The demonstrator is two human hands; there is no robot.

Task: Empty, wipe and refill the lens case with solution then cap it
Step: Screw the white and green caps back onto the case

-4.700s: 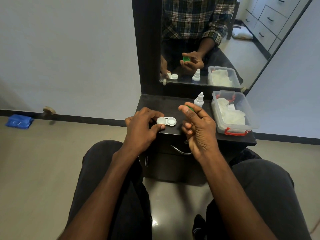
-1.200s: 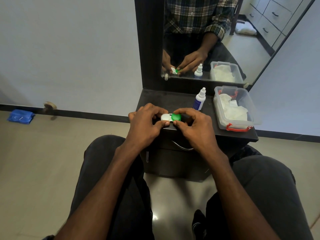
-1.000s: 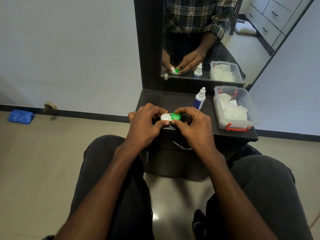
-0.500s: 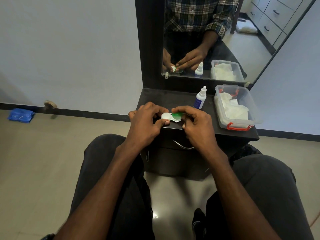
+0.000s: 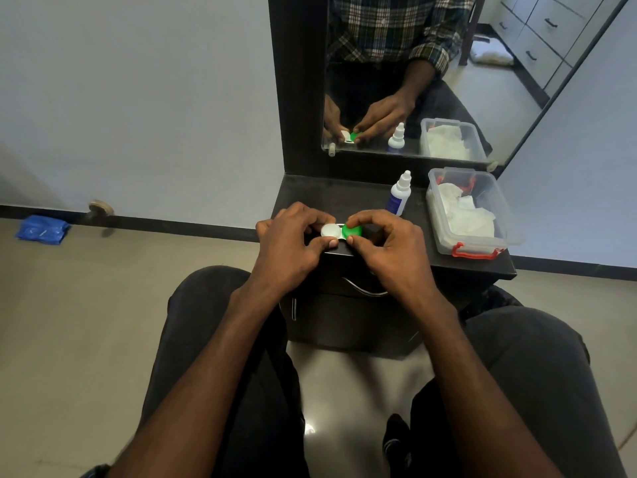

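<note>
Lens case (image 5: 336, 232) sits at the near edge of the dark table (image 5: 344, 198), held between my two hands. My left hand (image 5: 289, 248) pinches its white end, thumb on the near side. My right hand (image 5: 389, 246) has finger and thumb curled round the green cap (image 5: 352, 230). Solution bottle (image 5: 399, 194) stands upright behind, beside a clear box (image 5: 472, 250) holding white tissues (image 5: 463, 213).

Dark tabletop (image 5: 331, 198): bottle (image 5: 399, 195), tub (image 5: 500, 205).
</note>
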